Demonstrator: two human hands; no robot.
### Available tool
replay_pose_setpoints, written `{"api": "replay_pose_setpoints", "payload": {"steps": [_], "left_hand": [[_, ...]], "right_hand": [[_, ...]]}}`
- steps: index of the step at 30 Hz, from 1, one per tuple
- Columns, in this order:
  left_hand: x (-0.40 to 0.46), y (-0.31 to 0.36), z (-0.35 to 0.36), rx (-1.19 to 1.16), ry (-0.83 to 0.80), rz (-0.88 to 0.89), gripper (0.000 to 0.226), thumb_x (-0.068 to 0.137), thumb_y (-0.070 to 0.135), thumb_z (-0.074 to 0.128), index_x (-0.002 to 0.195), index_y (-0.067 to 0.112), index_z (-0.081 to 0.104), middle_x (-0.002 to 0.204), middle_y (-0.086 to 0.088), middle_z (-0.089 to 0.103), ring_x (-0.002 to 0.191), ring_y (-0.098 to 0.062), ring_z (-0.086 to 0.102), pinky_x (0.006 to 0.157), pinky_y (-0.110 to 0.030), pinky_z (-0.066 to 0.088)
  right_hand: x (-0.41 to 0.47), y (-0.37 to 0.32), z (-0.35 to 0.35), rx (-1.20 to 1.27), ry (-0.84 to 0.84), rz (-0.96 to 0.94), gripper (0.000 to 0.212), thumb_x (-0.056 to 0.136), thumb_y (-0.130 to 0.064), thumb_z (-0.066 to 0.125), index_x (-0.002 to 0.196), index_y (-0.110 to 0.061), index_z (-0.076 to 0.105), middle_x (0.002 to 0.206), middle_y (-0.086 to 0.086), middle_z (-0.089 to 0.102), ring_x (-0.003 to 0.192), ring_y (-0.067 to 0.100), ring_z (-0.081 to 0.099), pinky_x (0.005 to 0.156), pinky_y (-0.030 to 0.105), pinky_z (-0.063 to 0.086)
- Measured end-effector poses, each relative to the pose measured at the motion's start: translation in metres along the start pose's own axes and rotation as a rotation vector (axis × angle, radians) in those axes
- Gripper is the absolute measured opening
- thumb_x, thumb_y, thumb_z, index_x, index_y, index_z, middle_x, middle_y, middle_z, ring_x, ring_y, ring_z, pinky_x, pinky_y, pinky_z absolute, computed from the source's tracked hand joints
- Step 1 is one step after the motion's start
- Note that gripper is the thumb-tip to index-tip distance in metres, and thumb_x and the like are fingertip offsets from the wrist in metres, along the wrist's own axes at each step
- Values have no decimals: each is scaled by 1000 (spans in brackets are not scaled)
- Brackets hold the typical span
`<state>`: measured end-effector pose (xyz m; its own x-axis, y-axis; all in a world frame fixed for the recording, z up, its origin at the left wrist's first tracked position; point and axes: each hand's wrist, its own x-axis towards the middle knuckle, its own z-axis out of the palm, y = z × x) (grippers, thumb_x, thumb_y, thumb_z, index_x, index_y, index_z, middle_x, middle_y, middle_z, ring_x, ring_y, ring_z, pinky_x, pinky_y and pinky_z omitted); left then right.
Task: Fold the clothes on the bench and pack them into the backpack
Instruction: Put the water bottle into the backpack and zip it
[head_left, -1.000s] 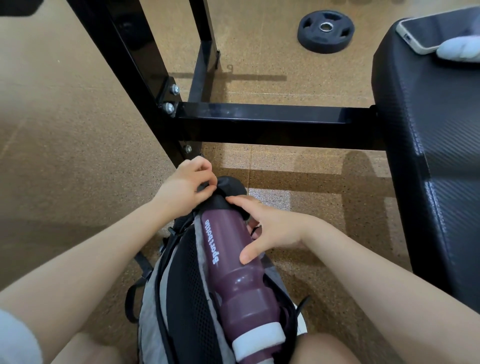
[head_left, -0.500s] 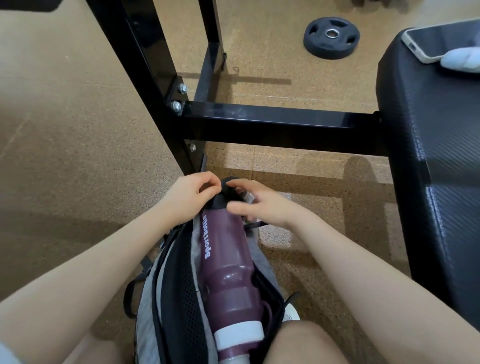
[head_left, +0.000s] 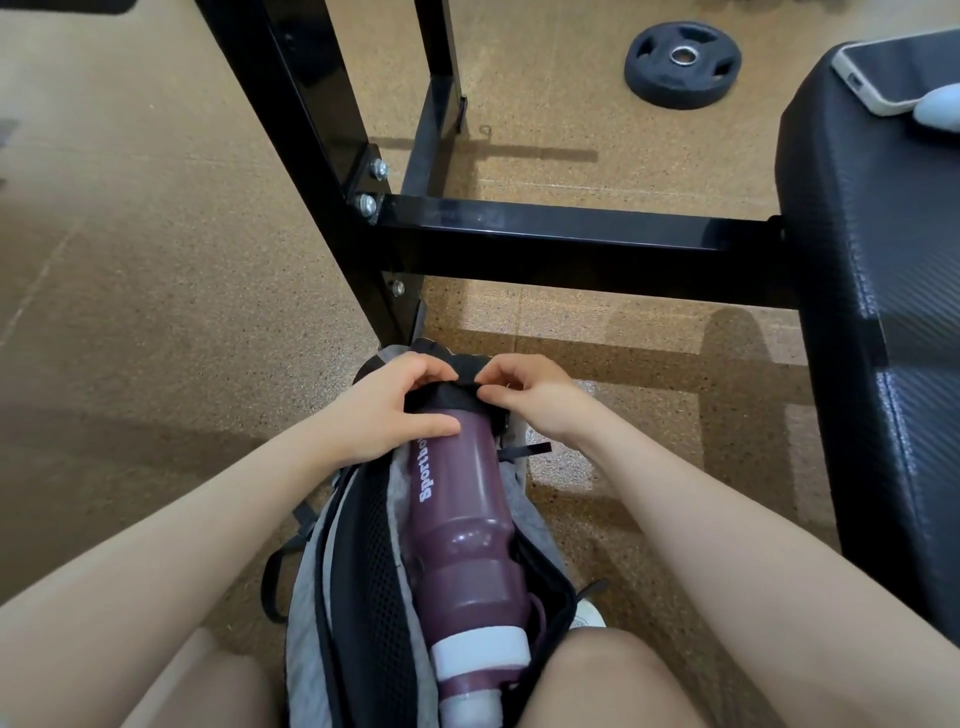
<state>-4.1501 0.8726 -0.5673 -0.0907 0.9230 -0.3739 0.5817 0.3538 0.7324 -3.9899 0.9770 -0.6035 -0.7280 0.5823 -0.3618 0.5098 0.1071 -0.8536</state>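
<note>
While the grey backpack (head_left: 358, 613) lies between the person's knees on the floor, both hands work its far end; the left hand (head_left: 387, 410) pinches the black pocket rim (head_left: 452, 387) with thumb along the maroon sports bottle (head_left: 462, 525), and the right hand (head_left: 530, 397) pinches the same rim from the other side — probably stretching it over the bottle's base so it stays put. No loose clothes are plainly in view; the bench pad (head_left: 878, 332) at right carries a phone (head_left: 898, 67) and a pale, unclear item — whether garments are packed, I cannot tell.
</note>
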Motion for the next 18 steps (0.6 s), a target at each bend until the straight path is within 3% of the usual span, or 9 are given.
{"api": "replay_pose_setpoints", "payload": {"steps": [3,6,9,11,13,16,18], "left_hand": [[0,0,0,23,29,19,52,78,22,74,124,16,52,120,4,52,108,1,46,84,7,26],[-11,5,-3,211,105,137,57,73,45,64,122,18,55,116,6,45,110,-4,40,89,-2,25],[-36,19,0,416,142,212,53,71,57,52,110,22,63,108,7,42,100,-11,41,88,-21,28],[-52,37,4,467,61,72,76,65,73,31,118,26,57,112,9,46,102,-11,48,86,-23,35],[-56,49,9,667,7,-73,91,63,81,20,130,26,45,124,7,48,112,-14,50,94,-29,36],[-49,60,18,927,-62,-171,91,73,82,23,139,20,33,133,-3,48,122,-21,46,107,-43,25],[-48,61,25,974,-93,-195,100,71,84,28,146,18,17,145,-7,36,132,-25,33,112,-51,10]], "right_hand": [[-5,-3,7,-265,101,-78,15,93,-17,52,105,-12,60,97,4,65,85,19,56,76,30,44],[-15,-2,17,-85,217,-71,10,93,-13,49,102,-18,51,83,-7,57,70,10,51,67,28,40],[-17,2,9,-56,144,-44,11,93,-15,51,101,-22,55,86,-9,55,74,9,49,70,28,40],[-13,-1,2,-127,80,-52,16,93,-21,54,109,-21,57,93,-4,57,75,11,49,70,27,38],[-6,-6,3,-189,43,-56,23,94,-29,51,115,-23,57,92,-4,57,78,14,51,71,31,41],[2,-13,12,-167,74,-38,20,94,-36,50,107,-24,59,79,-5,54,77,17,51,70,35,44],[5,-13,14,-106,140,-39,13,93,-30,53,96,-21,61,79,-3,53,75,16,49,68,32,40]]}}
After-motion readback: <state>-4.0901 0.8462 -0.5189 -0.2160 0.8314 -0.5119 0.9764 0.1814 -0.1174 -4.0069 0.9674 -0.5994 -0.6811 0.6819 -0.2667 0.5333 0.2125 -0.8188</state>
